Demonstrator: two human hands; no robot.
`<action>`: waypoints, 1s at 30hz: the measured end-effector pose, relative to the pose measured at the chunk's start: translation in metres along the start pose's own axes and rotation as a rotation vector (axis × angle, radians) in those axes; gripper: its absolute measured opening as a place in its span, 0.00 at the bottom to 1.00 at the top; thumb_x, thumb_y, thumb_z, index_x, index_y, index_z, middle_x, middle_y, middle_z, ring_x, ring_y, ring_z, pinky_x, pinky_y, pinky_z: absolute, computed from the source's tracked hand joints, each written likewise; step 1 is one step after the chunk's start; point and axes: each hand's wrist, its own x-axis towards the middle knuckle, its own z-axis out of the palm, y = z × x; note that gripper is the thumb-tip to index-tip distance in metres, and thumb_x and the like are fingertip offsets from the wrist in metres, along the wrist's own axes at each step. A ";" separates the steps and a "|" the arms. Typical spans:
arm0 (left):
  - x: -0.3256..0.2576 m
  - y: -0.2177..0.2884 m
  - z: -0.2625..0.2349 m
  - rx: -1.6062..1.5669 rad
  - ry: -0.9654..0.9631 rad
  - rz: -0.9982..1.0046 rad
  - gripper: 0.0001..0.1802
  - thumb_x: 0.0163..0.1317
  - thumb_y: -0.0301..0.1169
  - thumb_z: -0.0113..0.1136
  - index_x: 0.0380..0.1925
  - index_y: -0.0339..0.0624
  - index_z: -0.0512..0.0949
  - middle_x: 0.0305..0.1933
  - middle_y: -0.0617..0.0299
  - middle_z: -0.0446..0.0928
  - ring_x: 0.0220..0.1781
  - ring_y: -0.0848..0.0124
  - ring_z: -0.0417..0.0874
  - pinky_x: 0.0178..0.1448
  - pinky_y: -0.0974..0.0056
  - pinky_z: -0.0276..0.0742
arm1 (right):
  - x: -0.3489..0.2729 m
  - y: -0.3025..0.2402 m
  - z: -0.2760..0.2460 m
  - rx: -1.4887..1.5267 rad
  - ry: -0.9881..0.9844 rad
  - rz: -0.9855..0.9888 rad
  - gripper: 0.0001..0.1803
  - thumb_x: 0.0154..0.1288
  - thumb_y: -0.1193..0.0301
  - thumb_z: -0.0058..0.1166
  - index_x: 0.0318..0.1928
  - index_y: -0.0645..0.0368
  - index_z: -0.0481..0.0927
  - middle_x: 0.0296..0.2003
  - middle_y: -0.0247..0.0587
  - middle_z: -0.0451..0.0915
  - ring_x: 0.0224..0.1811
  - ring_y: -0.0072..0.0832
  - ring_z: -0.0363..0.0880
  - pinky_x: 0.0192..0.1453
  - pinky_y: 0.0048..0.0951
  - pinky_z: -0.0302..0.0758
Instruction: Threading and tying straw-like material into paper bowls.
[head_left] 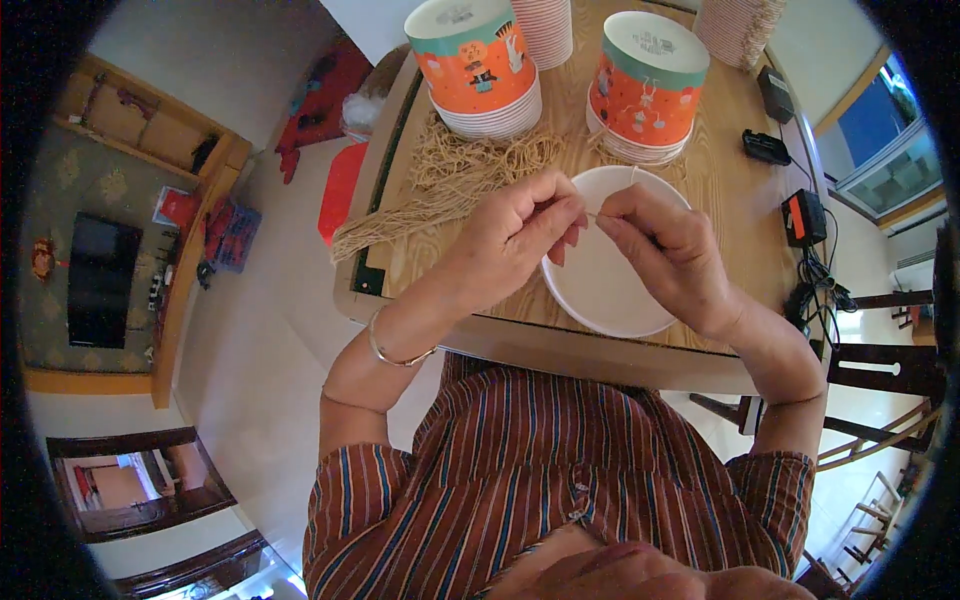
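A strand of twine (592, 214) runs between the fingertips of our left hand (515, 230) and our right hand (675, 255), just above a white bowl. Beneath everything, we work over a wooden tabletop (750, 205). Beyond our left hand stands an upside-down stack of orange-and-green tubs (478, 78); beyond our right hand stands a second stack (645, 108) like it. Below our hands sits the white bowl (595, 285), partly covered by our right hand. Left of our left hand lies a bundle of loose tan twine (415, 215), spread back to the first stack's base. Well to the right of our right hand is an orange-and-black device (803, 218). Both our hands pinch the strand, thumbs against bent fingers, with only a short length showing.
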 end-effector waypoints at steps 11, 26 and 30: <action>0.004 0.002 -0.013 0.084 -0.008 -0.105 0.08 0.69 0.29 0.55 0.37 0.34 0.79 0.32 0.64 0.81 0.33 0.80 0.80 0.39 0.73 0.77 | 0.000 -0.005 0.001 -0.294 -0.009 0.016 0.05 0.64 0.79 0.57 0.39 0.61 0.75 0.27 0.45 0.77 0.28 0.36 0.79 0.31 0.33 0.75; 0.004 0.000 -0.006 0.212 0.006 -0.054 0.05 0.67 0.24 0.57 0.39 0.34 0.79 0.35 0.63 0.82 0.37 0.77 0.83 0.43 0.71 0.81 | 0.001 0.009 0.005 -0.233 0.052 -0.050 0.02 0.67 0.76 0.53 0.38 0.60 0.74 0.26 0.48 0.76 0.28 0.41 0.79 0.32 0.36 0.74; 0.004 0.000 -0.006 0.251 0.006 -0.023 0.04 0.66 0.23 0.57 0.38 0.34 0.79 0.35 0.63 0.81 0.37 0.77 0.83 0.43 0.71 0.81 | 0.004 0.005 0.006 -0.019 0.009 0.127 0.05 0.69 0.72 0.51 0.37 0.59 0.75 0.24 0.52 0.76 0.27 0.43 0.79 0.32 0.37 0.74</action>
